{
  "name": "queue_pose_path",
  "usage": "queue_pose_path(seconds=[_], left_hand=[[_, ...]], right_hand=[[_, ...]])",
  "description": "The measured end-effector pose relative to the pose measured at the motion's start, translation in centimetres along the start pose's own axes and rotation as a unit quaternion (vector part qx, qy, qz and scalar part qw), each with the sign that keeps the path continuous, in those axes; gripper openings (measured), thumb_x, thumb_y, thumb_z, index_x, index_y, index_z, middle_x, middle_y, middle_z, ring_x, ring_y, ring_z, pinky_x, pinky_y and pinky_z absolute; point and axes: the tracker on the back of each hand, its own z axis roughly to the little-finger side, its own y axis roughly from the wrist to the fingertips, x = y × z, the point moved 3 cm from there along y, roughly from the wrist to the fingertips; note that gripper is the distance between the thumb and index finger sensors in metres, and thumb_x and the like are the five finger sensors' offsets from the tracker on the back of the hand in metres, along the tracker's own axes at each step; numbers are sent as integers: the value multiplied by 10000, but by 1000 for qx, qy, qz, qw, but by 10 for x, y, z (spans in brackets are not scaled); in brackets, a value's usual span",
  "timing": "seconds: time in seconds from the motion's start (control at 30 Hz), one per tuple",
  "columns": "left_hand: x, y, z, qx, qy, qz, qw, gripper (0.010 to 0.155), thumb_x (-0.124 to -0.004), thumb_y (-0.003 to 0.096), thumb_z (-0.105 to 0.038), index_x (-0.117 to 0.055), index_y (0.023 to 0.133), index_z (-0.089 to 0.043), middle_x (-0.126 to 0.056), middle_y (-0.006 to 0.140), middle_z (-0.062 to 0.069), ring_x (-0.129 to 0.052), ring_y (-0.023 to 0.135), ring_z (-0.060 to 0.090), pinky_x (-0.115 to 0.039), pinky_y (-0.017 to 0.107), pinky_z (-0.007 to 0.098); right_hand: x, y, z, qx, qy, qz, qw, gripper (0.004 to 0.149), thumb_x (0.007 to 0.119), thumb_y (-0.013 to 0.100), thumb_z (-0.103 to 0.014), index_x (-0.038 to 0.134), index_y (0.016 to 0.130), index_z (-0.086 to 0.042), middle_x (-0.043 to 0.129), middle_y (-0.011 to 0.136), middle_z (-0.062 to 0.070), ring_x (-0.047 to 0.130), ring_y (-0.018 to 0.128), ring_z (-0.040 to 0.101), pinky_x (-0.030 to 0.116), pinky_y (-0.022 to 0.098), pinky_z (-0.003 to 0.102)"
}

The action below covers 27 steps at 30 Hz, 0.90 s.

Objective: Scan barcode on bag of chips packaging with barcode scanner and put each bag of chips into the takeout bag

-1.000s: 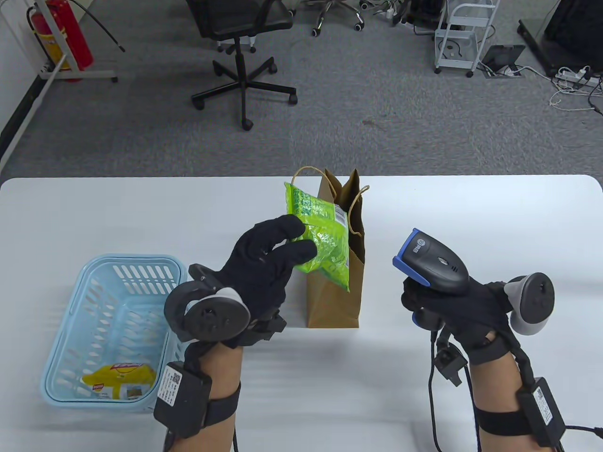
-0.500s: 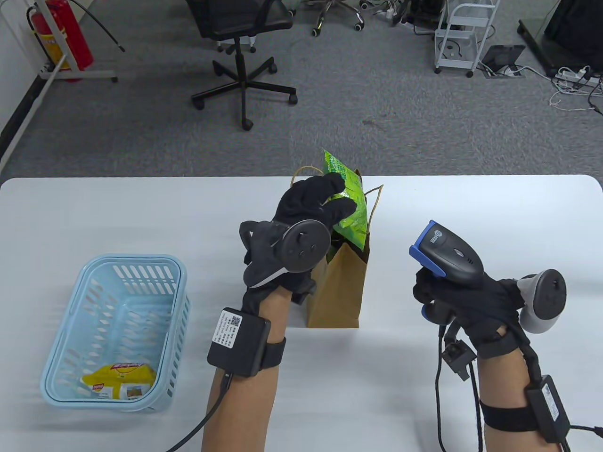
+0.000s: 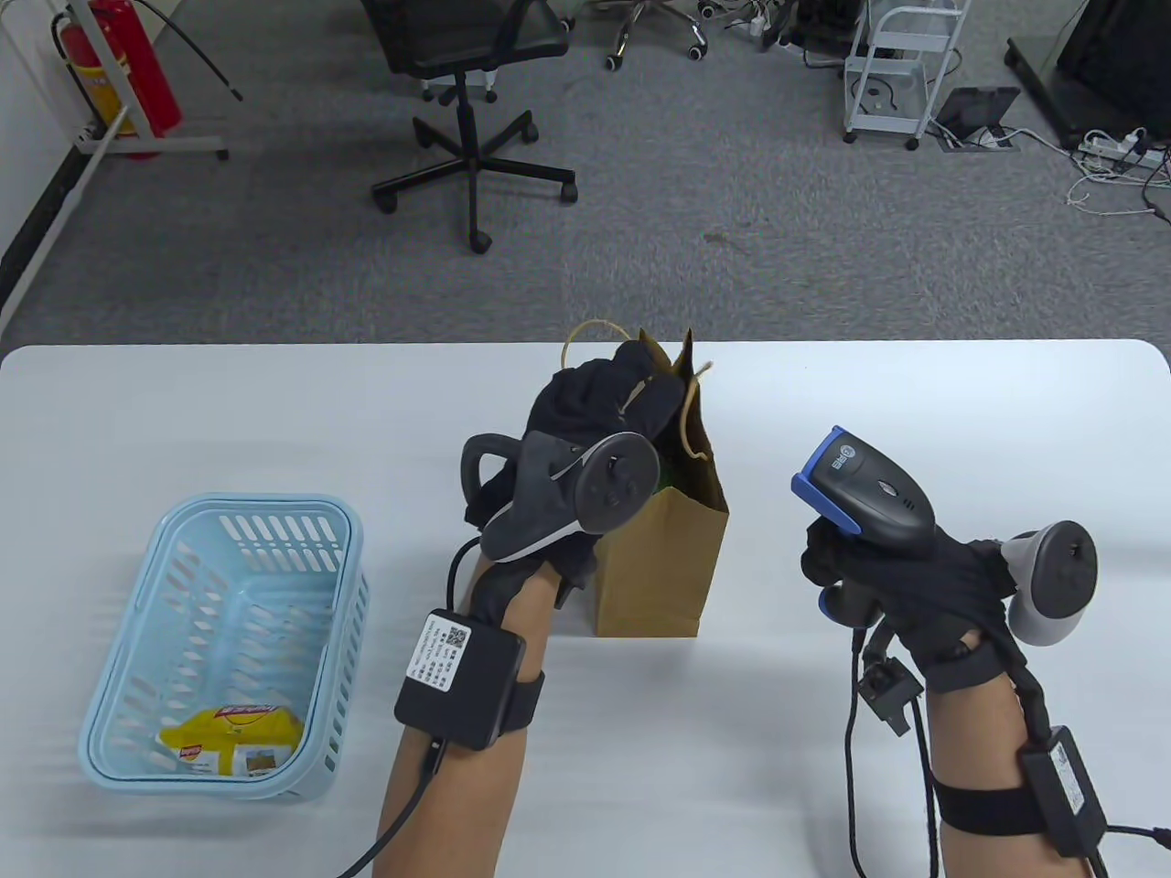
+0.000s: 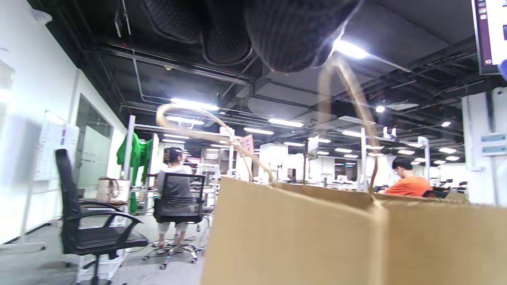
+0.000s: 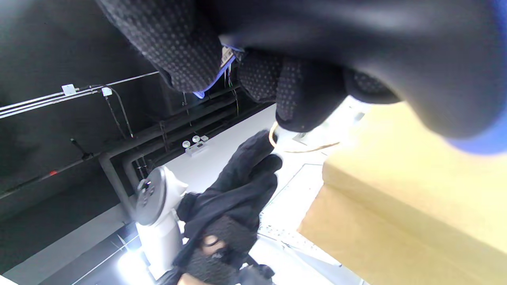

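- My left hand (image 3: pixel 604 402) has dropped the green chips into the takeout bag (image 3: pixel 663 558); its fingers look relaxed, empty.
- My right hand (image 3: pixel 901 585) keeps gripping the barcode scanner (image 3: pixel 864 494).
- Yellow chips (image 3: pixel 233 736) remain in the basket (image 3: pixel 137 631).

Basket (image 3: pixel 137 640) w/ chip bag (image 3: pixel 233 739) left of takeout bag (image 3: pixel 663 558); scanner (image 3: pixel 869 494) right.

One takeout bag (image 3: pixel 660 567) stands at table centre, with one barcode scanner (image 3: pixel 869 489) at 3 o'clock of it. One blue basket (image 3: pixel 220 640) sits at 8 o'clock, holding one yellow bag of chips (image 3: pixel 233 739). Two gloved hands are in view.
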Motion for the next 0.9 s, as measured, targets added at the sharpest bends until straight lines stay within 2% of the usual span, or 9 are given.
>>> queue_pose_path(seconds=[0.17,0.27,0.33,0.5,0.6,0.7,0.77,0.9], left_hand=[[34,-38,56,77,16,46,996,578,-791,535,-293,-670,1099,-303,-518,1196,33,-666,1052,347,-566,810,563],[43,-66,108,170,29,96,980,604,-780,544,-314,-628,1128,-286,-454,1218,59,-682,1037,376,-573,796,585],[39,-80,138,222,29,133,965,612,-782,544,-325,-625,1134,-275,-455,1221,71,-688,1033,390,-576,791,593],[-4,-119,205,321,-12,280,905,645,-782,546,-346,-597,1152,-227,-461,1210,131,-693,1009,434,-587,755,618],[-40,-146,235,367,-1,372,853,664,-789,536,-357,-595,1153,-208,-469,1204,147,-685,1012,453,-589,744,630],[-65,-166,252,380,-17,408,830,674,-802,526,-365,-607,1147,-188,-511,1187,165,-701,1001,460,-608,725,634],[-82,-181,264,392,-29,447,804,682,-803,521,-379,-606,1147,-191,-515,1187,161,-680,1020,462,-600,731,635],[-106,-198,277,410,-15,491,769,713,-815,512,-388,-585,1156,-185,-455,1205,165,-493,1101,505,-490,760,681]], right_hand=[[2,1,2,4,-8,0,1000,551,838,587,-367,708,986,-10,920,785,166,1067,538,307,877,429,528],[9,3,5,10,-18,-7,1000,551,838,588,-368,707,986,-10,920,785,169,1065,539,311,876,431,528],[12,4,7,14,-27,-12,999,552,838,588,-368,707,987,-10,919,786,169,1066,539,311,875,431,530],[17,6,11,23,-41,-18,999,550,838,587,-367,708,986,-11,919,786,171,1066,539,313,875,430,531],[17,6,13,26,-47,-18,998,556,838,588,-367,707,987,-4,920,785,170,1065,541,314,874,431,532],[17,6,15,30,-50,-17,998,562,838,588,-366,706,987,7,919,785,172,1065,539,314,875,430,532],[18,6,17,34,-54,-19,998,562,837,588,-367,707,986,7,918,786,173,1066,539,313,874,430,532],[22,7,19,37,-62,-24,997,568,837,587,-367,706,986,15,919,785,173,1064,540,317,874,429,532]])
